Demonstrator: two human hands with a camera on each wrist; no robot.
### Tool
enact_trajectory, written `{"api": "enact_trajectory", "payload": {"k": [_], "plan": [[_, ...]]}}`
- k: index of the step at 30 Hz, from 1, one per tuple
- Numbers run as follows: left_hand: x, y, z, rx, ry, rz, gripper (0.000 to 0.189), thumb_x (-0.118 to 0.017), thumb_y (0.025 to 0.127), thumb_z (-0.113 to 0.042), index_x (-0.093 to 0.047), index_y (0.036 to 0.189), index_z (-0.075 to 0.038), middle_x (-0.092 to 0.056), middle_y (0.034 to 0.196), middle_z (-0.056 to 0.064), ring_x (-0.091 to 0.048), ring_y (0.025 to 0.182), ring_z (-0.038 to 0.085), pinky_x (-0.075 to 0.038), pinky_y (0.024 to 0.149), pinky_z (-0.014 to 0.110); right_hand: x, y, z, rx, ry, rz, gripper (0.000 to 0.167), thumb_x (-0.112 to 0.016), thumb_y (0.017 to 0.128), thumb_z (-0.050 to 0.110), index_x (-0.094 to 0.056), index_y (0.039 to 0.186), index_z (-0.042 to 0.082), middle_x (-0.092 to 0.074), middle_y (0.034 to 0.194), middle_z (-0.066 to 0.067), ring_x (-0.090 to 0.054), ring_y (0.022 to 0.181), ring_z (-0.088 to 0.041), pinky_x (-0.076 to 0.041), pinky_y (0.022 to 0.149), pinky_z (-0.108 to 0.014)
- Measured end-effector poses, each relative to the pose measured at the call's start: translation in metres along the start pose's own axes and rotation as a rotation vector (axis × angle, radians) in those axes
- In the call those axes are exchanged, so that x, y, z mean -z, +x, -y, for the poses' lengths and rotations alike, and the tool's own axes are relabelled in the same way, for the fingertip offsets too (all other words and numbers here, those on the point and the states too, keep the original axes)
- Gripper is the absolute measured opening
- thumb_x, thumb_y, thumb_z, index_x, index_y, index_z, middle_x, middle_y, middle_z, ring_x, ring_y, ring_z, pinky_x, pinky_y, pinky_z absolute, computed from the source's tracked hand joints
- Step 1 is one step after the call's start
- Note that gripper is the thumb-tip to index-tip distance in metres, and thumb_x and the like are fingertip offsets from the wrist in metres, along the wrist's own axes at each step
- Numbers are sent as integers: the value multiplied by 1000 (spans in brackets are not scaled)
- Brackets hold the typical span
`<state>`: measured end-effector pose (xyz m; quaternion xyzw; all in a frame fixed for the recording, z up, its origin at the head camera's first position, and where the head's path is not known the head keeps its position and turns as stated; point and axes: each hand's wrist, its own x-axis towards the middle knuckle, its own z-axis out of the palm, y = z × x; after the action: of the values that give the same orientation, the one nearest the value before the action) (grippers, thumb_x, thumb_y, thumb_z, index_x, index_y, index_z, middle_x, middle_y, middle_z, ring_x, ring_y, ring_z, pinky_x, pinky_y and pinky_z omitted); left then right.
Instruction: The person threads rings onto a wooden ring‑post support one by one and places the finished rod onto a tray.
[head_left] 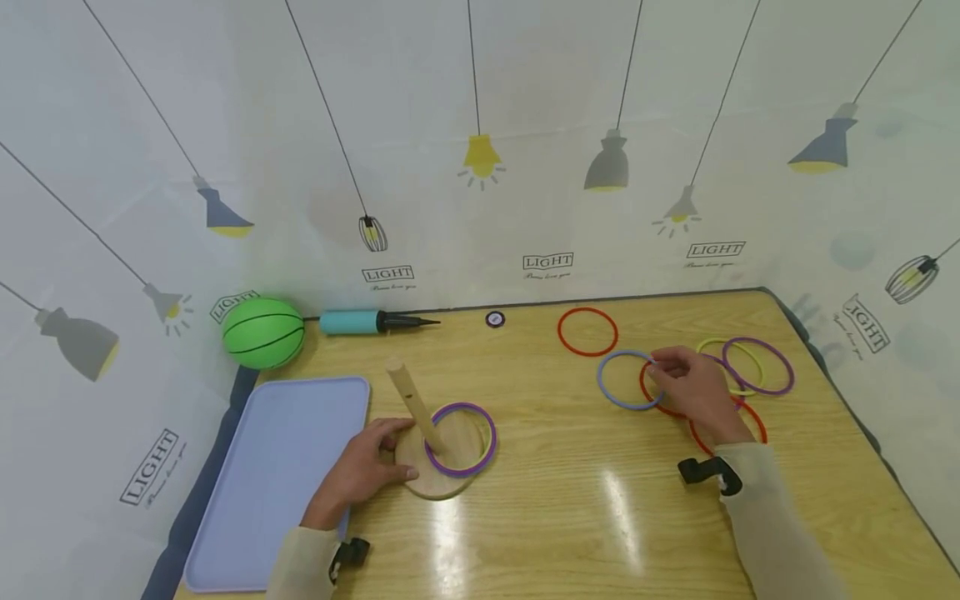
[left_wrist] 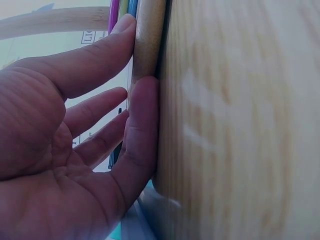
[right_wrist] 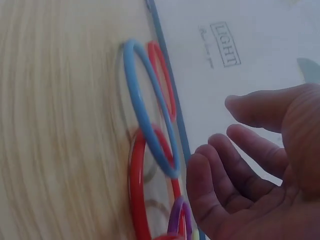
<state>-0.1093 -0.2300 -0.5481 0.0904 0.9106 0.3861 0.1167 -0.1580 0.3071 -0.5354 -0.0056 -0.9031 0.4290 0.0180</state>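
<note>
A round wooden base (head_left: pixel 431 487) with an upright peg (head_left: pixel 411 396) stands left of centre. Several stacked rings lie around the peg, a purple ring (head_left: pixel 495 437) uppermost; yellow and blue edges show below it in the left wrist view. My left hand (head_left: pixel 363 467) holds the base's left edge, thumb and fingers against its rim. Over the loose rings at the right hovers my right hand (head_left: pixel 697 392), fingers loosely bent, nothing between them and the thumb. Nearest to it are a blue ring (right_wrist: pixel 140 107) and a red ring (right_wrist: pixel 136 185), which overlap. Further purple, yellow and red rings are partly hidden beneath it.
A lilac tray (head_left: pixel 292 442) lies to the left. Behind it are a green ball (head_left: pixel 262 333) and a blue hand pump (head_left: pixel 351 322). A small round disc (head_left: pixel 495 319) and another red ring (head_left: pixel 587 309) lie near the table's back edge, by the wall covering.
</note>
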Motion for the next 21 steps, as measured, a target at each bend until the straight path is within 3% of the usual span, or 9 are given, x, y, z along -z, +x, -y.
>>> {"api": "enact_trajectory", "payload": {"k": [4,6,15,21], "plan": [[-1,1,2,-4,-5,4,74,-95,80,-20,-63,146,-15,-65,139,7,-60,110,20,-50,98,42,3,3,-6,3,-52,-21,46,-67,105,34,-66,137,2,-72,122,-22,-69,108,-35,-51,81,-19],[-1,2,3,-2,-1,4,75,-95,79,-21,-63,146,-16,-65,138,7,-61,110,19,-50,98,41,3,4,-9,2,-76,-19,46,-68,104,33,-66,138,1,-71,123,-23,-70,109,-38,-52,82,-23],[-1,2,3,8,-6,10,76,-95,79,-21,-63,147,-16,-65,137,6,-61,110,18,-50,97,39,0,13,-13,-3,-173,79,47,-66,105,27,-62,141,-2,-71,123,-26,-70,107,-39,-57,88,-53],[-1,1,2,13,1,6,75,-95,79,-22,-63,147,-16,-65,138,6,-61,111,18,-51,97,40,-2,15,-12,30,-203,70,35,-69,102,19,-69,131,0,-76,108,-21,-72,95,-34,-58,80,-48]]}}
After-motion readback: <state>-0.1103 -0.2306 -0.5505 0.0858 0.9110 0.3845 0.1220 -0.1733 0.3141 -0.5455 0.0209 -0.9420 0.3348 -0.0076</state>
